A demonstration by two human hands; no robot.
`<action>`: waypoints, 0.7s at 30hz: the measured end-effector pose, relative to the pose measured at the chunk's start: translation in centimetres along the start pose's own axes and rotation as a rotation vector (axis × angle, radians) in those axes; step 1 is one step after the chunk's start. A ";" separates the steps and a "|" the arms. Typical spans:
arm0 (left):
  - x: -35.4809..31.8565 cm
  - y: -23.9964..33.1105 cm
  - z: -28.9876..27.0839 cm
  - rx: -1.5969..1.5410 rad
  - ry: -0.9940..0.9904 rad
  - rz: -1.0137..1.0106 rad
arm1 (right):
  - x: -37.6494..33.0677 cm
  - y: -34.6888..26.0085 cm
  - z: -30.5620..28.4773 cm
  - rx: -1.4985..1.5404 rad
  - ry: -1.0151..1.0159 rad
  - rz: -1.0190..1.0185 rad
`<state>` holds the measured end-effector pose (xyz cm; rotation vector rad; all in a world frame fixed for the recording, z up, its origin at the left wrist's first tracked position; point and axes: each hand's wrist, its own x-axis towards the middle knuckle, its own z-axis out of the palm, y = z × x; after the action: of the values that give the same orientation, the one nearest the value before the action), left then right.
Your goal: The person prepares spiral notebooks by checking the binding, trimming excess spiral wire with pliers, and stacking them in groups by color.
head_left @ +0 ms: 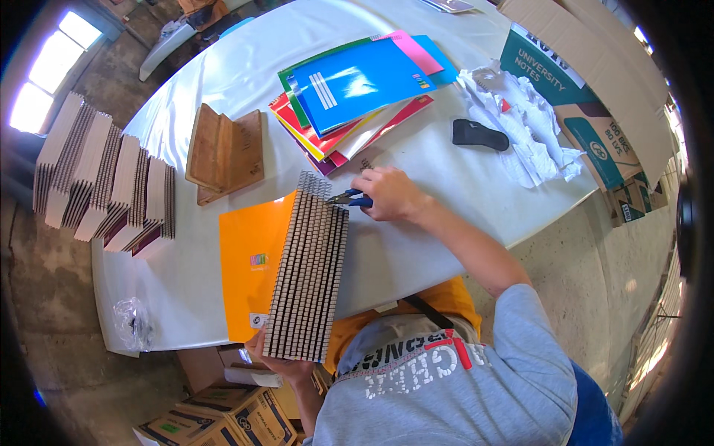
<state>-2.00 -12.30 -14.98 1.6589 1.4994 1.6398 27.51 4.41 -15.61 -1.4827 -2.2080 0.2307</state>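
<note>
A stack of wire-bound spiral notebooks (307,275) stands with its coiled spines turned up, tilted at the table's near edge. An orange notebook cover (254,256) faces out on its left side. My left hand (286,364) is wrapped round the stack's lower end, with part of the fingers hidden beneath it. My right hand (388,193) is closed on blue-handled cutting pliers (360,201). Their dark jaws touch or nearly touch the wire coils at the stack's far end; I cannot tell if they grip a wire. Loose coil ends (312,182) stick out there.
Ahead lie fanned colourful notebooks (357,82) and an L-shaped wooden stand (242,152). Several notebook stacks (100,171) line the left edge, near clear plastic wrap (134,321). At right are a black curved object (478,134), crumpled white paper (520,126) and cardboard boxes (595,137).
</note>
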 end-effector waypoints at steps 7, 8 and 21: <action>-0.7 -1.2 -0.7 0.006 0.017 -0.010 | -0.1 -0.5 -0.5 -0.093 -0.104 0.083; -0.7 -1.3 -0.6 0.008 0.027 -0.007 | 0.1 -0.7 -1.2 -0.074 -0.074 0.075; -0.5 -1.1 -0.6 0.055 -0.011 0.068 | 0.7 -1.0 -0.8 -0.050 0.039 0.017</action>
<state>-2.82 -12.55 -16.02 1.7634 1.5114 1.6352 26.82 4.53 -14.36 -1.5202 -2.1855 0.1516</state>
